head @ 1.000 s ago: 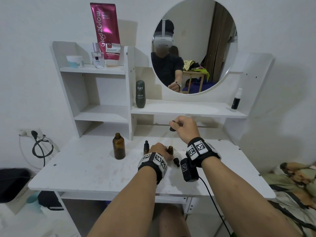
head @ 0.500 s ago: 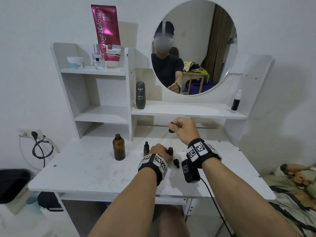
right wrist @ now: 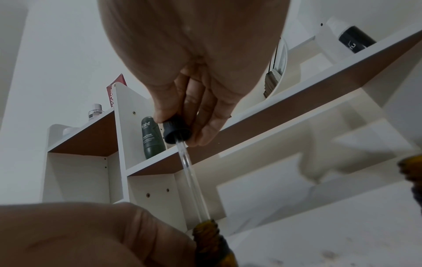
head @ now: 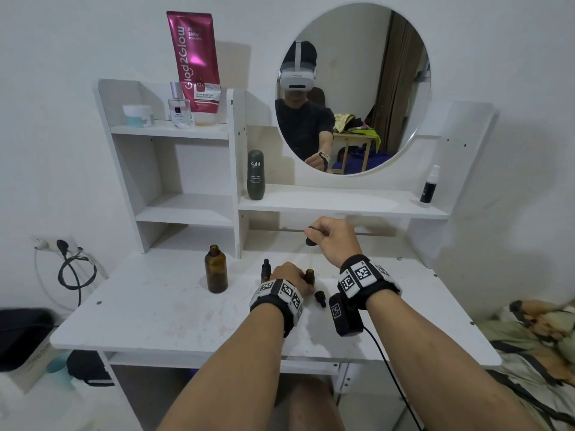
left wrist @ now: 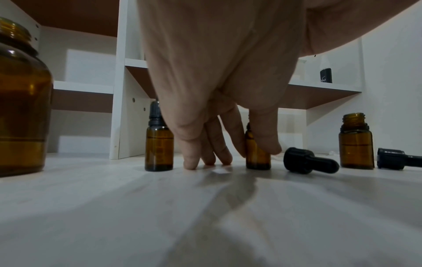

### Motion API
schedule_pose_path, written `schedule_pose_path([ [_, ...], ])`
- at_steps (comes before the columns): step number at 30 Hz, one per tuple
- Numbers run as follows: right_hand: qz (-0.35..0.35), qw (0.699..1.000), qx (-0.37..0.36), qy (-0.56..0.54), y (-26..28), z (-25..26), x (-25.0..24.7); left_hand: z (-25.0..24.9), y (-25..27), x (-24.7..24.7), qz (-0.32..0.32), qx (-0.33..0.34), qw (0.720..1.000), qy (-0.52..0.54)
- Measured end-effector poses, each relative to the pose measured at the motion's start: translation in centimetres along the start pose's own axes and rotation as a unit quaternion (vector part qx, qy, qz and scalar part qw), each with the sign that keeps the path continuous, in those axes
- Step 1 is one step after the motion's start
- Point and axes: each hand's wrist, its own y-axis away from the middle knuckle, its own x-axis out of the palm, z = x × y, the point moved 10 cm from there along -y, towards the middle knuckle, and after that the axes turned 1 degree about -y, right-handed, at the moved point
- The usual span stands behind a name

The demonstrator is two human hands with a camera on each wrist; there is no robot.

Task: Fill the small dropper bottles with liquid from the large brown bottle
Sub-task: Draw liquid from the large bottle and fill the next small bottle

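Dropper positioned over small bottle

Right hand [head: 337, 241] pinches dropper [right wrist: 177, 132], tip at small bottle [right wrist: 209, 233] mouth; left hand [head: 291, 273] fingers [left wrist: 262, 140] grip it; large brown bottle [head: 215, 269] at 9 o'clock.

held bottle [left wrist: 256, 153] half hidden behind fingers [left wrist: 262, 133]

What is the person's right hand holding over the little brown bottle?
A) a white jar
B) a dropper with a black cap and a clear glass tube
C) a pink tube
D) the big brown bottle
B: the right hand pinches the black cap of a dropper, whose clear tube runs down to the neck of the small bottle that the left hand holds.
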Motion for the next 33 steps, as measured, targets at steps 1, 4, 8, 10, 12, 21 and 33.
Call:
schedule_pose_path([
  [1,-0.006,1.0,-0.001,0.002,0.0,0.0,-0.1,0.0,0.0,0.0,-0.001,-0.002,1.0,0.001],
  [4,-0.014,1.0,0.002,-0.003,0.0,0.0,-0.4,0.1,0.0,0.0,-0.001,-0.002,1.0,0.007],
  [8,-0.003,1.0,0.008,-0.004,0.0,-0.1,-0.1,0.0,0.2,-0.2,-0.003,0.002,1.0,0.013],
  [10,-0.007,1.0,0.004,0.006,0.2,0.0,-0.1,-0.1,0.3,-0.3,-0.002,0.002,1.0,0.014],
  [12,-0.009,1.0,0.002,0.012,0.3,0.1,-0.2,-0.1,0.4,-0.3,0.002,-0.001,1.0,0.016],
  [21,-0.066,0.996,-0.043,-0.035,-2.0,5.5,-3.0,0.2,1.4,-1.1,0.067,0.018,0.995,0.071],
  [33,0.004,0.988,-0.073,-0.135,-3.4,13.2,7.9,17.5,3.8,-5.1,0.114,-0.169,0.964,0.169],
])
